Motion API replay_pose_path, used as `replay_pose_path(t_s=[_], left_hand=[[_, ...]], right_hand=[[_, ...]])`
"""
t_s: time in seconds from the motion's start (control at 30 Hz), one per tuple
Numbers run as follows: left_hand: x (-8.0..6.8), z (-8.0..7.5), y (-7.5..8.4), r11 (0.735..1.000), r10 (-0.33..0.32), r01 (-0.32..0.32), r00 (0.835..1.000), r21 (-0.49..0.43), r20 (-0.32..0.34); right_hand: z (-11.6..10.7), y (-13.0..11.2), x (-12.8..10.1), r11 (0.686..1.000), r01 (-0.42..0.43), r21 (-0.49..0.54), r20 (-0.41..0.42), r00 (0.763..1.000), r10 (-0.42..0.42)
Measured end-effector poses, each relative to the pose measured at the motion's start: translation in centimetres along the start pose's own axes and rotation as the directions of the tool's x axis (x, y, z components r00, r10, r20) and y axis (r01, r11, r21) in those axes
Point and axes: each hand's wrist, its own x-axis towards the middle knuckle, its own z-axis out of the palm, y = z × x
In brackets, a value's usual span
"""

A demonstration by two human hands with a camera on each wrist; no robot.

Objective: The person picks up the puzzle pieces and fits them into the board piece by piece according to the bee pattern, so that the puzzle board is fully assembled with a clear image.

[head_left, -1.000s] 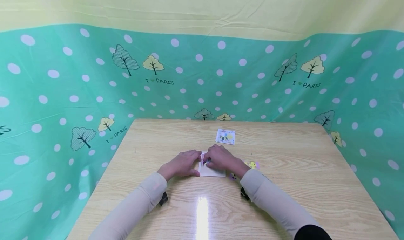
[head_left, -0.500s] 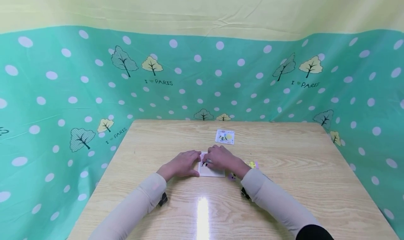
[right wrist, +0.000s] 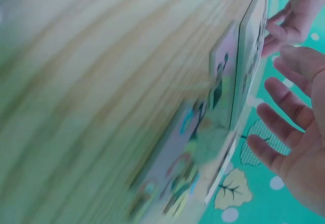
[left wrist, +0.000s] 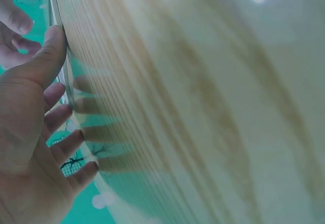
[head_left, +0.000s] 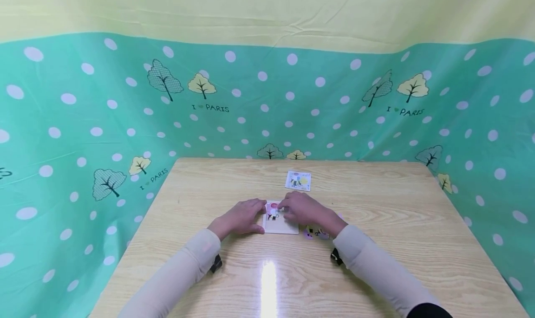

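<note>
A white puzzle tray [head_left: 281, 228] lies flat on the table, with a few joined puzzle pieces [head_left: 272, 212] in its upper left part. My left hand [head_left: 242, 217] rests at the tray's left edge, fingers lightly bent; the left wrist view shows its thumb [left wrist: 53, 49] along the edge. Over the tray's upper right part is my right hand [head_left: 304, 209]. Its fingers are spread and loosely bent in the right wrist view, with nothing between them [right wrist: 299, 127]. Loose puzzle pieces [head_left: 308, 232] lie just right of the tray, partly covered by the right wrist.
Behind the tray lies a small picture card [head_left: 298, 181] with a bee on it. The wooden table [head_left: 217, 183] reaches back to a green dotted cloth [head_left: 267, 113]. Light glares off the tabletop near the front.
My right hand has moved right, off the upper left pieces, and its fingers have let go there. More of those pieces now shows. The left hand has stayed in place.
</note>
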Motion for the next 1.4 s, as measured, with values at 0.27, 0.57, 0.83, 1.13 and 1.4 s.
replay_pose_path(t_s=[0.27,0.57,0.83,1.13,1.4], left_hand=[[-0.1,-0.1,0.1,1.0,-0.008,0.008,1.0,-0.007,0.01],[-0.2,0.0,0.1,1.0,-0.013,0.014,1.0,-0.016,0.01],[-0.1,0.2,-0.2,1.0,-0.009,0.009,1.0,-0.014,0.003],[-0.1,0.2,-0.1,1.0,-0.007,0.007,1.0,-0.013,0.004],[-0.1,0.1,-0.1,1.0,-0.006,0.006,1.0,-0.02,0.002]], right_hand=[[-0.3,1.3,-1.6,0.998,-0.031,0.055,-0.007,0.999,0.032],[-0.7,2.8,-3.5,0.994,-0.078,0.081,-0.025,0.996,0.08],[-0.9,4.4,-5.5,0.991,-0.115,0.065,-0.021,0.993,0.117],[-0.5,6.5,-7.2,0.993,-0.11,0.048,-0.057,0.992,0.113],[-0.7,7.1,-8.3,0.997,-0.073,0.02,-0.05,0.996,0.074]])
